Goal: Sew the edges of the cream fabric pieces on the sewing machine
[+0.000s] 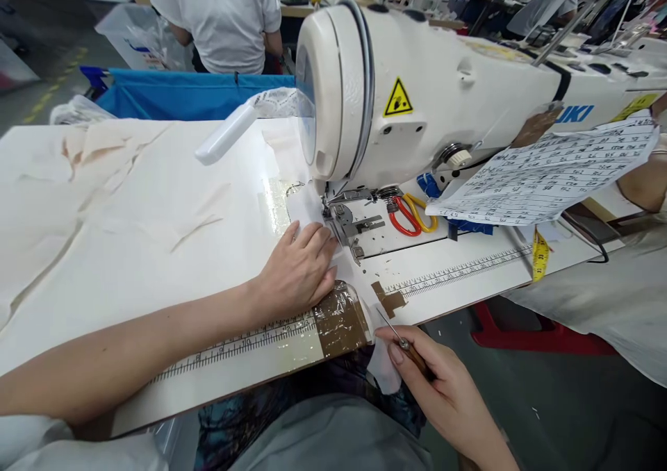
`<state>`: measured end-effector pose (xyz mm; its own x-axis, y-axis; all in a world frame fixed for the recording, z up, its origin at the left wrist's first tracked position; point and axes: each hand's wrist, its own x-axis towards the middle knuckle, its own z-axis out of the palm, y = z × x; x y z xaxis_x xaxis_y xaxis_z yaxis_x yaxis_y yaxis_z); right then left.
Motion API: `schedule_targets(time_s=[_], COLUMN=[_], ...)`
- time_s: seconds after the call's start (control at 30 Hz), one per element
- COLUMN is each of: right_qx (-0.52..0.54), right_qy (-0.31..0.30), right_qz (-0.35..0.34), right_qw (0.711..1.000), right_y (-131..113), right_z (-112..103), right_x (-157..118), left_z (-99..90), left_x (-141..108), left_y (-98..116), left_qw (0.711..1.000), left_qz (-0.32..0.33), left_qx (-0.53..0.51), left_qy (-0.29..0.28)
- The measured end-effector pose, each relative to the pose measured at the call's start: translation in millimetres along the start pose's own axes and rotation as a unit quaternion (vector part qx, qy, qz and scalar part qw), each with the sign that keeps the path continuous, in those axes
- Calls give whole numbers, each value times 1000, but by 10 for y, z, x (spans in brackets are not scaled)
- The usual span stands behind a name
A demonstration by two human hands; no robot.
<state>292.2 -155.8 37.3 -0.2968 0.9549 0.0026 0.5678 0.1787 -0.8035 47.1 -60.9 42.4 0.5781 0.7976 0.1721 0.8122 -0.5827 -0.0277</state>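
Note:
My left hand (305, 266) lies palm down on a white fabric piece (306, 205) beside the needle area of a sewing machine (442, 103). Its fingers are a little bent and press on the cloth, with the thumb low against the table. Below the table's front edge, my right hand (442, 387) is closed around an awl (415, 357) with a wooden handle, its thin metal point aimed up and left. A strip of the white fabric (384, 370) hangs over the edge by my right fingertips; whether they also pinch it is hard to tell.
Red-handled (404, 217) and yellow-handled scissors (423, 214) lie behind the presser foot. A written sheet (547, 169) hangs off the machine, above a yellow tape measure (540, 254). Pale fabric pieces (104, 200) cover the table's left. A person (221, 19) is beyond a blue cloth bin (192, 94).

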Motion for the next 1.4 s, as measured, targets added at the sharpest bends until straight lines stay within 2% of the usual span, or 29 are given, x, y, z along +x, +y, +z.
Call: schedule_targets(time_s=[0.27,0.5,0.57,0.7,0.77,0.93,1.0,1.23,1.4], right_qx=[38,118,187,376,402,290,247,206,185], right_qy=[-37,-55,-72,-74,-61,-59,-59,-37,-37], right_qz=[25,87,127,226,230,133,98,23,4], right_qw=[998,988,972,896,884,946,962,978,982], right_y=[-132,-188,-223,-302,-302,-158,-95,1,-19], right_z=[31,100,162,317,372,391,379,374,354], right_x=[139,182,152,54,8,-59,-75,-115,-80], left_z=[-2,-47,-63,-73,-63,-12,9,71,67], left_x=[10,62,71,54,37,25,35,79,61], left_y=[-2,0,-7,-23,-28,-41,-55,-149,-124], left_qw=[1000,998,998,998,999,999,999,998,999], left_qz=[-2,-19,-21,-14,-12,-19,-25,-42,-27], left_qx=[-7,53,62,61,50,37,32,35,26], left_qy=[16,3,-2,-2,-1,1,3,0,15])
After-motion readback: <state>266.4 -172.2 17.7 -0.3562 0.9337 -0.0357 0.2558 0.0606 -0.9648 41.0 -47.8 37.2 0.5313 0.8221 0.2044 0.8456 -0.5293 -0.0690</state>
